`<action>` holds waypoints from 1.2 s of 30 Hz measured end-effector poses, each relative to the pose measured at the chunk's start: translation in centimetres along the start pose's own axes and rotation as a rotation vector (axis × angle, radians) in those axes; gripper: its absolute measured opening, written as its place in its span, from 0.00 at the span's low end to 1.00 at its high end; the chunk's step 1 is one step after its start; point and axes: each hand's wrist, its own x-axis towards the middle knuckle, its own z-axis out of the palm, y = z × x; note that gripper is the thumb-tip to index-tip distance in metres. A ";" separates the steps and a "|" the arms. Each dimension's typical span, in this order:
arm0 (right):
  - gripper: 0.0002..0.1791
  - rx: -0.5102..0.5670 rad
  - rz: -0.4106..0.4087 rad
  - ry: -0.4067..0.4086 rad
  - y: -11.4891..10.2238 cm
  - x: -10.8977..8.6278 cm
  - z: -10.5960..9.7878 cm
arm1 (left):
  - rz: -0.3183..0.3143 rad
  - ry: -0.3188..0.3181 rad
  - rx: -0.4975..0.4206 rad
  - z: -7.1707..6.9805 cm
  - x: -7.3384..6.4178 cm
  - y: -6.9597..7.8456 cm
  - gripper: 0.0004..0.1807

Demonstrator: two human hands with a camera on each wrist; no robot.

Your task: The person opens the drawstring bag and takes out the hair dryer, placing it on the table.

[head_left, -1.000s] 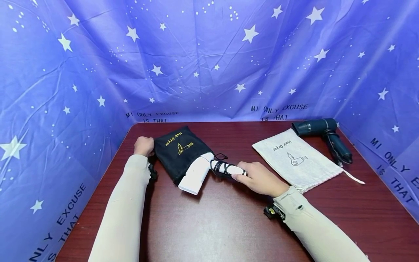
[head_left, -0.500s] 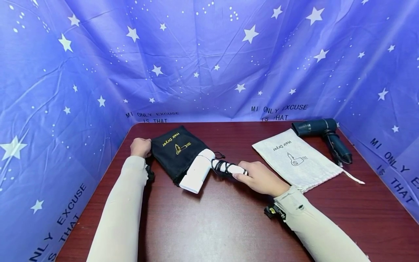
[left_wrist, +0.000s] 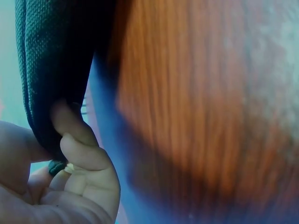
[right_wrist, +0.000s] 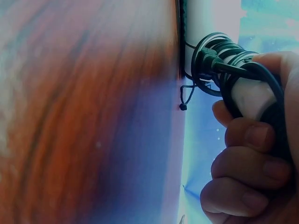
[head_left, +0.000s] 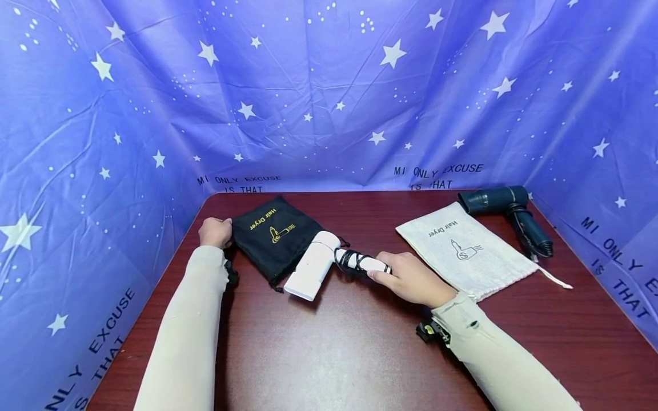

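Observation:
In the head view, my left hand (head_left: 216,232) pinches the far left corner of a black drawstring bag (head_left: 267,231) marked "Hair Dryer". The left wrist view shows its dark cloth (left_wrist: 56,56) between thumb and fingers. A white hair dryer (head_left: 315,265) sits at the bag's mouth, its head overlapping that edge in view. My right hand (head_left: 411,277) grips the dryer's handle, which has a black cord (right_wrist: 224,56) wound around it. From the right wrist, curled fingers (right_wrist: 247,161) wrap the handle, and a drawstring loop (right_wrist: 187,95) hangs close by.
On the right lies a white drawstring bag (head_left: 462,245), flat, with the same lettering. A dark green hair dryer (head_left: 496,200) lies behind it near the table's right edge. Star-printed blue curtains (head_left: 308,114) enclose the dark red table (head_left: 329,354).
My left hand has drawn the black bag leftward, baring more of the white dryer's head. The right hand, still gripping the handle, has barely moved.

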 end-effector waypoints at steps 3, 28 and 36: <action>0.11 -0.005 -0.003 0.005 0.1 0.0 0.0 | 0.003 0.003 0.016 -0.2 -0.1 -0.1 0.25; 0.11 -0.004 0.018 0.008 0.4 -0.1 -0.3 | 0.044 0.005 0.060 -2.0 0.4 -1.4 0.25; 0.10 0.002 0.026 0.009 0.6 0.0 -0.2 | 0.054 0.008 0.066 -2.7 0.6 -1.7 0.26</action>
